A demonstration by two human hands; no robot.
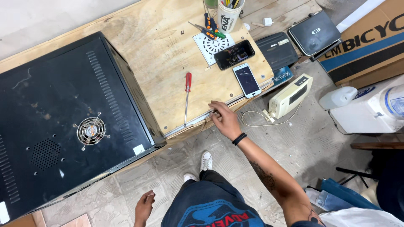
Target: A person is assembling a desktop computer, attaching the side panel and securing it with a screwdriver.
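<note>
From the head camera I see my right hand [225, 120] reaching to the front edge of the plywood tabletop [168, 71], fingers bent and closed onto a thin metal strip [198, 121] that runs along that edge. A red-handled screwdriver [187, 97] lies on the wood just left of the hand, shaft pointing at the strip. My left hand [144, 207] hangs low by my leg, fingers loosely curled, holding nothing. A large black metal case [63, 122] with a small round fan grille fills the left of the table. Two phones [240, 67] lie beyond the right hand, near a white cup of tools [229, 16].
</note>
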